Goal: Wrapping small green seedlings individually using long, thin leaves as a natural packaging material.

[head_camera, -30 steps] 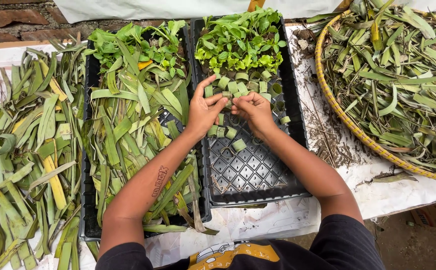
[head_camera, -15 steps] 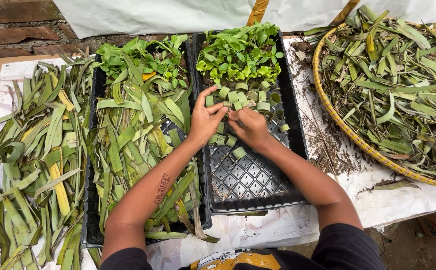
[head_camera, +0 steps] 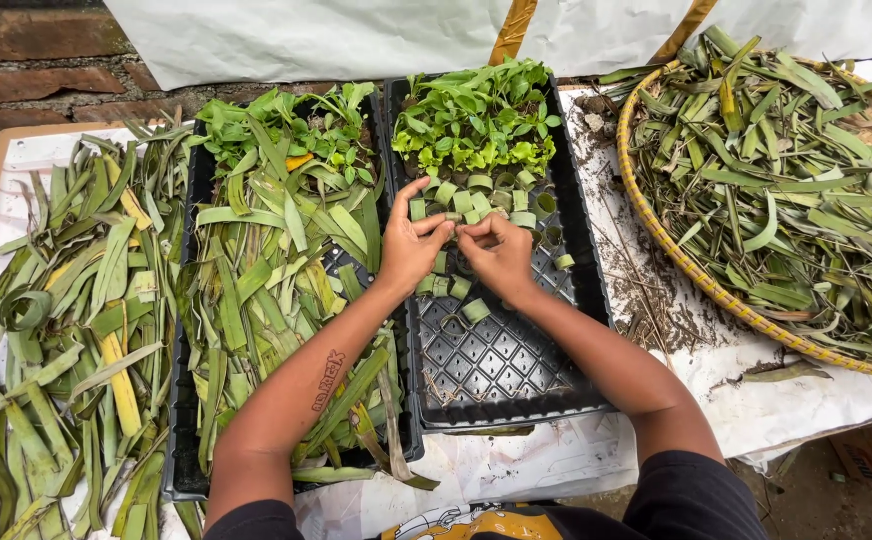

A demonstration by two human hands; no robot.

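My left hand point(head_camera: 413, 245) and my right hand point(head_camera: 497, 255) meet fingertip to fingertip over the black cell tray point(head_camera: 501, 365). Between the fingers is a small rolled green leaf ring point(head_camera: 456, 232), which both hands pinch. Several more leaf rings point(head_camera: 476, 200) sit in the tray's cells just beyond my fingers, and one ring point(head_camera: 475, 310) lies loose below my right hand. Green seedlings point(head_camera: 476, 115) fill the tray's far end. The near half of the tray shows bare cells.
A second black tray point(head_camera: 188, 470) to the left is heaped with long leaf strips point(head_camera: 266, 260). More strips point(head_camera: 66, 330) lie on white sheeting at far left. A round woven basket point(head_camera: 676, 255) of leaves sits at right. Soil crumbs point(head_camera: 646, 300) are scattered beside the tray.
The view has shifted a little. My hands have drawn closer together, and the fingertips now meet on one leaf ring above the rings in the tray.
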